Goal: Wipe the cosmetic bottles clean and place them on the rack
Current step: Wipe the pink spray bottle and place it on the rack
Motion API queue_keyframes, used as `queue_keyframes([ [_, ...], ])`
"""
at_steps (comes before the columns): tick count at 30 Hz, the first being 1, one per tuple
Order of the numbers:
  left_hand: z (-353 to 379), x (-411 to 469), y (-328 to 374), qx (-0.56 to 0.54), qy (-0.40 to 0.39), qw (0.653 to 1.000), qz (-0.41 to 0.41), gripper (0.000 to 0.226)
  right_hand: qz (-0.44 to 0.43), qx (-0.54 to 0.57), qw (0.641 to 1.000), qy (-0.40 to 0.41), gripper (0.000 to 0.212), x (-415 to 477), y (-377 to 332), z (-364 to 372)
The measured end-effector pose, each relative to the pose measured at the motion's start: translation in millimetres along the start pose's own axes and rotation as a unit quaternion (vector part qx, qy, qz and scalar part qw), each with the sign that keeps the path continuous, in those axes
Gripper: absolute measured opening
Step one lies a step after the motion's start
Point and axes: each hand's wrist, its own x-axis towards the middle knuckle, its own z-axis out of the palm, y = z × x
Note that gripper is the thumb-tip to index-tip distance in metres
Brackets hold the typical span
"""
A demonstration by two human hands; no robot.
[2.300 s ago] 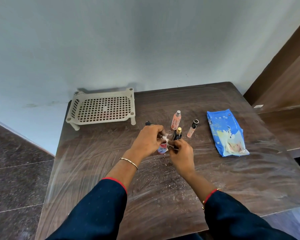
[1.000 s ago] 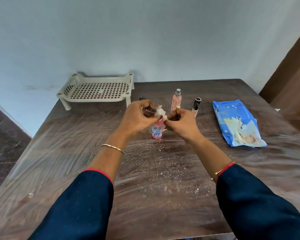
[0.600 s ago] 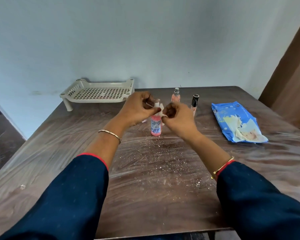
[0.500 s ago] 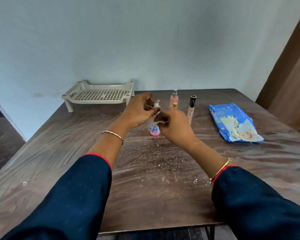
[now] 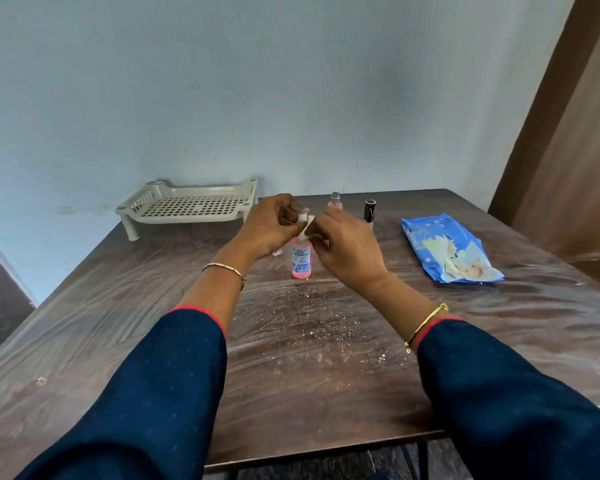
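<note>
Glossy wood-grain table (image 5: 118, 323), matt plastic rack (image 5: 191, 206), shiny bottles and film.
The dark brown tabletop has a streaky sheen, possibly from a clear film over it, and gritty white specks (image 5: 312, 327) dull its middle. The cream rack is moulded plastic with a perforated, low-gloss floor. The pink bottle (image 5: 301, 261) is smooth translucent plastic with a slick printed label; the white wipe (image 5: 307, 228) bunched at its neck looks soft and fibrous. The spray bottle (image 5: 336, 202) has a silvery, metallic-looking top, and the tube (image 5: 369, 211) has a glossy black cap. The blue wipes pack (image 5: 430, 237) is crinkled, shiny plastic film. Both sleeves (image 5: 160, 393) are matt dark blue cloth with red trim, and the bangles (image 5: 224, 267) are polished gold-toned metal. The wall (image 5: 222, 98) is flat, matt paint.
</note>
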Motion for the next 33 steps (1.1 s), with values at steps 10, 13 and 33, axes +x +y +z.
queue_keyframes([
  [10, 0, -1, -1, -0.009, 0.01, 1.0, 0.005, 0.02, -0.049, -0.08, 0.956, -0.276, 0.022, -19, 1, 19],
  [13, 1, 1, -2, -0.001, 0.007, 1.0, 0.007, 0.02, -0.003, -0.023, 0.956, -0.293, 0.024, -14, 8, 12],
  [33, -6, -35, 1, -0.092, -0.013, 0.991, -0.095, 0.033, 0.09, 0.112, 0.988, -0.059, 0.021, -25, -27, -8],
])
